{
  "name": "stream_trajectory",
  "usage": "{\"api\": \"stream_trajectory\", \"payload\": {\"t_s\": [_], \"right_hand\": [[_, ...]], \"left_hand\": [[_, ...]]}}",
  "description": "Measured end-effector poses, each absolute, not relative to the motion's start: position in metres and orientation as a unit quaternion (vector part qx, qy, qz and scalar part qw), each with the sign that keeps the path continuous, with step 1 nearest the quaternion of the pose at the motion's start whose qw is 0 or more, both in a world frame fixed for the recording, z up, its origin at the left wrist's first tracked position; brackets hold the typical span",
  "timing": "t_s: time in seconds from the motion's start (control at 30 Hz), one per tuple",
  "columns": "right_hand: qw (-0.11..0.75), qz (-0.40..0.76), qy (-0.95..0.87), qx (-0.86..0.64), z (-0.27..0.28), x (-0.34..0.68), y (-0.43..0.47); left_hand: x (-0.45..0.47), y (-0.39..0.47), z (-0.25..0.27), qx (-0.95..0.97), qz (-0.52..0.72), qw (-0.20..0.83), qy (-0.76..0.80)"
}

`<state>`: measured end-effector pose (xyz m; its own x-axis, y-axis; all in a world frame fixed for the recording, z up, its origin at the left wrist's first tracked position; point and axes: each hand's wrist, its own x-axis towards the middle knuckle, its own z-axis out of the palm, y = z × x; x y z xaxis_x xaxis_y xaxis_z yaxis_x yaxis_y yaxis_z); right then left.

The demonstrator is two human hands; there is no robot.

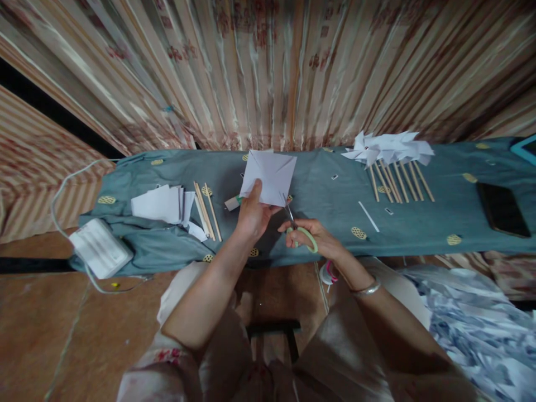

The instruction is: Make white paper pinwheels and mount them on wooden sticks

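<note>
The left hand (251,218) grips a square sheet of thin white paper (272,178) above the middle of the worktop draped in grey-green cloth (322,195), thumb flat on the upper face, other fingers underneath, no gap beyond the paper's thickness; dark slits run inward from the sheet's two far corners. The right hand (307,231) is closed around the lime-green looped handles of metal-bladed scissors (310,243), fingers curled; whether a finger fills each loop cannot be told. The blades stand narrowly apart at the sheet's near right corner. Toward the worktop's left end lie a stack of cut white paper (157,205) and slim pale wooden sticks (212,212). White paper pinwheels on wooden sticks (389,149) rest by the far edge, right of centre, and a flat black phone (502,209) lies near the right end
</note>
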<state>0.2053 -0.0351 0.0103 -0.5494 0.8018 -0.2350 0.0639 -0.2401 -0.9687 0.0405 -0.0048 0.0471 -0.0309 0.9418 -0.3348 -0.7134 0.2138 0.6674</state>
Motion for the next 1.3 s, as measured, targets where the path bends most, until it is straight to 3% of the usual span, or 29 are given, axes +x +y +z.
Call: {"api": "stream_trajectory", "payload": {"t_s": [1.3], "right_hand": [[0.302,0.700,-0.498,-0.413,0.010,0.194,-0.032]], "left_hand": [[0.041,-0.009,0.050,0.156,0.618,0.671,0.379]]}}
